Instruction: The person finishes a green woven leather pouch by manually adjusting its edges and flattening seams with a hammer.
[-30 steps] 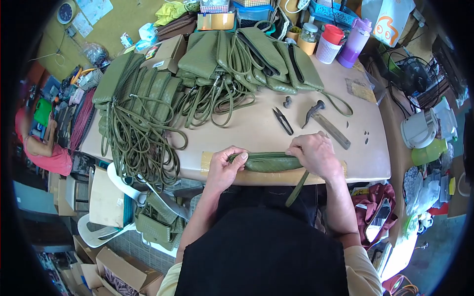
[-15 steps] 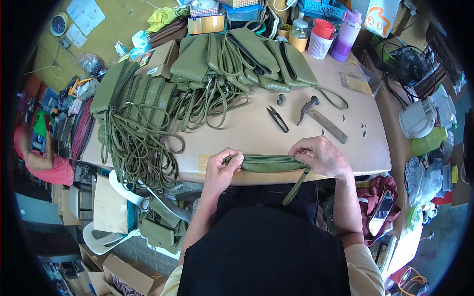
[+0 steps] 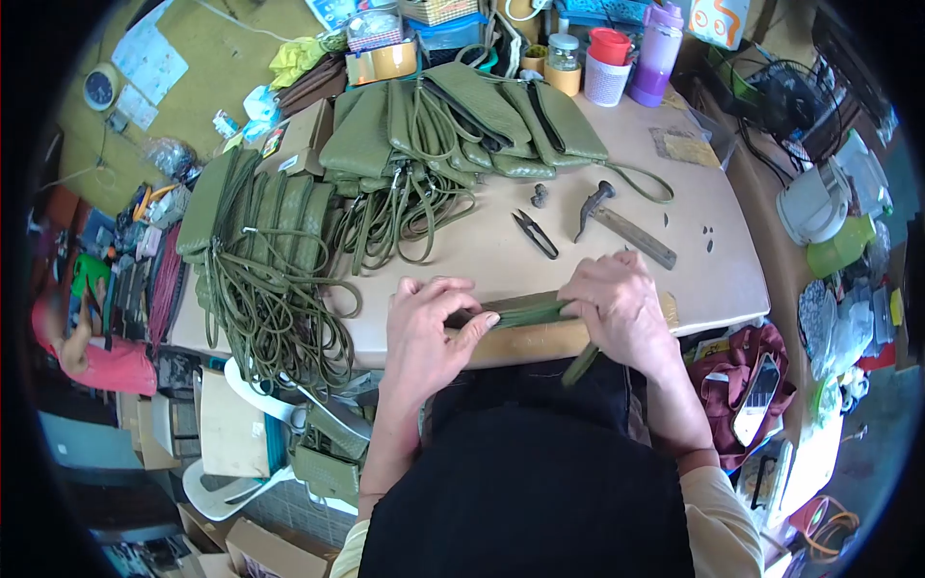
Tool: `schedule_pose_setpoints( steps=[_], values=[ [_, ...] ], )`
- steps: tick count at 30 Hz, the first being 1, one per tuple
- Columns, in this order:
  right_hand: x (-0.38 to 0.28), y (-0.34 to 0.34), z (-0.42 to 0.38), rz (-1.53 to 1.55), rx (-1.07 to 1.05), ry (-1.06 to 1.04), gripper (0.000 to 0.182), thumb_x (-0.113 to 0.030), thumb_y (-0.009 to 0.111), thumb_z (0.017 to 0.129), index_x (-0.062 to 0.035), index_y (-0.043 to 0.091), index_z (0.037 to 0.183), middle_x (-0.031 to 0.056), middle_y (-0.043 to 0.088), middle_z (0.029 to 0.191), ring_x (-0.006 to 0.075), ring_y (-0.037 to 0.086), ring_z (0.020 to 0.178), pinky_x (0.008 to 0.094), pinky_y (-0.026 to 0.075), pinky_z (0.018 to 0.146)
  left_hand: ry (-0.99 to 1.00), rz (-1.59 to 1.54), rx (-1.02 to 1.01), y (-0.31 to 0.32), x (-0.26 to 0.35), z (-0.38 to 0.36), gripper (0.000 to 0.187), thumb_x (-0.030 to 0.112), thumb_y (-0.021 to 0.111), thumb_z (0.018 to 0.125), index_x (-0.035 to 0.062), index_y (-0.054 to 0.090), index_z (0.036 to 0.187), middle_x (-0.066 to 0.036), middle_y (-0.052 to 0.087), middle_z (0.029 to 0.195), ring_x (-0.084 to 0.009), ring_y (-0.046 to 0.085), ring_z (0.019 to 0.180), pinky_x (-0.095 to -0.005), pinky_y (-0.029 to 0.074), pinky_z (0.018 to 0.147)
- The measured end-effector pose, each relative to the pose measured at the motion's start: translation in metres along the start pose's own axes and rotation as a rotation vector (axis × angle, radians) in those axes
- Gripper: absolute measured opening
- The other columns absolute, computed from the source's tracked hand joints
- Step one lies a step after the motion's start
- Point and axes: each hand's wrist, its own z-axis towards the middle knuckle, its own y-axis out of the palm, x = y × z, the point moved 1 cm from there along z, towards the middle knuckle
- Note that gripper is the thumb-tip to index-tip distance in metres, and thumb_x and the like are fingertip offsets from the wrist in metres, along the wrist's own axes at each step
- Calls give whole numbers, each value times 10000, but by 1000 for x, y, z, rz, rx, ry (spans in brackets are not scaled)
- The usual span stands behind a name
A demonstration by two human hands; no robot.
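Observation:
At the front edge of the table, a green woven-look pouch (image 3: 525, 313) is stretched between my two hands. My left hand (image 3: 424, 328) grips its left end, thumb along the near side and fingers over the top. Its right end is in my right hand (image 3: 617, 303), whose curled fingers cover that corner. A short green strap (image 3: 580, 367) hangs below my right hand over the table edge. Beyond the pouch lie black thread snips (image 3: 536, 234) and a hammer (image 3: 633, 238) with a wooden handle.
Green pouches (image 3: 371, 130) with looped straps are piled at the back, and another stack (image 3: 289, 217) lies at the left. A purple bottle (image 3: 657, 58) and a red-lidded cup (image 3: 606, 77) stand at the rear. A person in pink (image 3: 116, 364) is at far left.
Both hands have turned over the pouch's ends, with the fingers now folded over the top. The pouch has tilted, showing less of its side. The whole view has shifted slightly.

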Motion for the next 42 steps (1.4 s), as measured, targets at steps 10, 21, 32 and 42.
schedule_pose_setpoints(
  steps=[10,21,32,42],
  values=[
    [-7,-27,3,91,-39,65,284,-320,737,781,-43,676,767,63,607,676,270,584,643,357,432,682,-138,-420,-185,-7,22,21,149,133,710,823,-13,679,830,-119,638,712,-247,592,607,-326,451,574],
    [-5,-23,1,398,-43,164,185,-194,753,770,-36,667,727,78,641,675,263,617,649,351,450,720,-202,-607,-295,-24,25,22,207,171,720,823,-25,663,858,-142,658,764,-280,637,647,-341,491,598],
    [-66,3,3,-43,294,19,355,-168,778,719,-66,616,1017,104,577,953,289,543,873,408,406,765,-600,-1365,513,38,27,-9,208,113,585,949,20,554,1132,-7,627,972,-66,574,794,-204,464,679],
    [20,20,-12,249,-25,99,223,69,596,668,-15,683,856,139,673,799,332,646,765,376,512,709,-779,-920,604,37,-26,-63,354,126,649,897,92,487,1210,-32,531,1033,-60,508,843,-203,427,608]
  ],
)
